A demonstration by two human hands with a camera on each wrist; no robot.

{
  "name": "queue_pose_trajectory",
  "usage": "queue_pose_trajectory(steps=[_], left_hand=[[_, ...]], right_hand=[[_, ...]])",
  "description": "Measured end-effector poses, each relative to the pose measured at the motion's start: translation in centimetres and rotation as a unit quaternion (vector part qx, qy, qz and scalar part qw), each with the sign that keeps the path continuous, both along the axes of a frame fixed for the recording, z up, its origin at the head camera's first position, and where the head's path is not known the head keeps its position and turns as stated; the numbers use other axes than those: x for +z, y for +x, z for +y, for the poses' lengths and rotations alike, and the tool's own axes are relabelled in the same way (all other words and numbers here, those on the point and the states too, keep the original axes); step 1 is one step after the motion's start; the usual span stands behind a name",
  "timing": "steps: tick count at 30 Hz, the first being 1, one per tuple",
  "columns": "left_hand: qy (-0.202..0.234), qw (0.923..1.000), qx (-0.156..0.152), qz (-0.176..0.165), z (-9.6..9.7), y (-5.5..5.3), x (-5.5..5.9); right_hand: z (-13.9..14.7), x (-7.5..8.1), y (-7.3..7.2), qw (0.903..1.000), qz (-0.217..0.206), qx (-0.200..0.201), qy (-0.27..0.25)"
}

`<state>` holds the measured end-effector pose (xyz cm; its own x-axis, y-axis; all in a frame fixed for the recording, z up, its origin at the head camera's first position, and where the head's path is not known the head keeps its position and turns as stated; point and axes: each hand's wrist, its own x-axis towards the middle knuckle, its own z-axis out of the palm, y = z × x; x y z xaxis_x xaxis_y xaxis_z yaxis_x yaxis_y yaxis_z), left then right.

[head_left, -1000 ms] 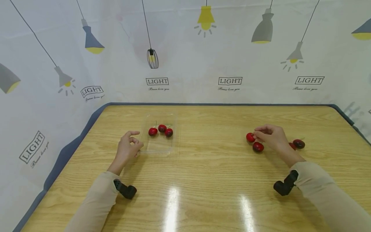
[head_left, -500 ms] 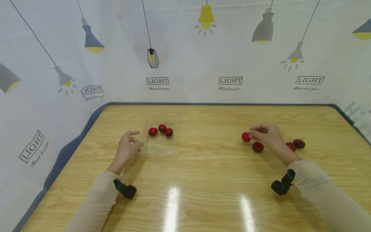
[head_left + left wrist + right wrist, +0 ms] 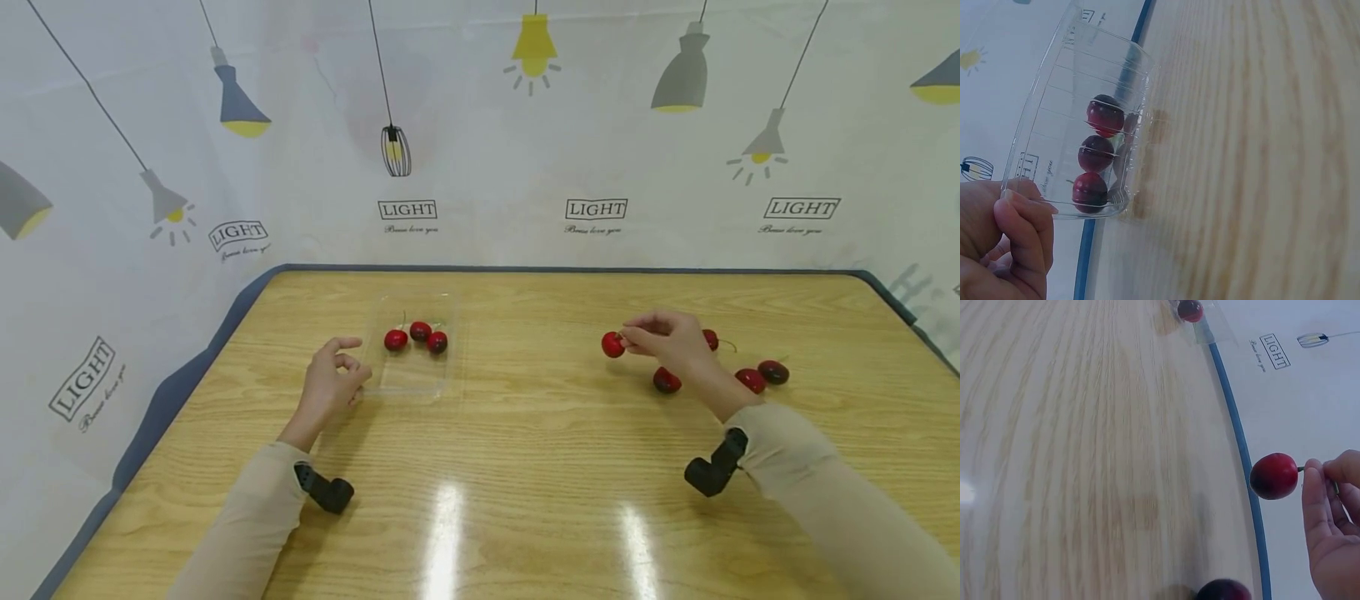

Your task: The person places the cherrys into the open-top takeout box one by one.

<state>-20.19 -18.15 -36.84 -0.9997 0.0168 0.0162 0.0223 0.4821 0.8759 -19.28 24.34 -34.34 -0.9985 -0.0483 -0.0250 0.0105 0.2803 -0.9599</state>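
Cherry is gripped by stem in right hand, right of clear tray; tray edge is pinched by left hand; transfer step presumed; lowering into tray likely required.

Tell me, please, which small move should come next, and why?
Probably move the held cherry left, toward the clear container: the right hand pinches the cherry's stem, three other cherries already lie inside the container, and the left hand grips its edge.
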Motion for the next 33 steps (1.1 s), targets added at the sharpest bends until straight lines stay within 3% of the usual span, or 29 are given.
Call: queue_pose_trajectory(steps=[9, 33], left_hand=[[-0.001, 1.0, -0.001, -0.001, 0.0, 0.0, 0.0], [0.002, 1.0, 0.003, -0.005, 0.1, 0.1, 0.0]], right_hand=[[-1.9, 0.1, -0.4, 0.9988, 0.022, 0.024, -0.037], [-7.3, 2.1, -2.1, 0.9971, 0.03, 0.071, -0.001]])
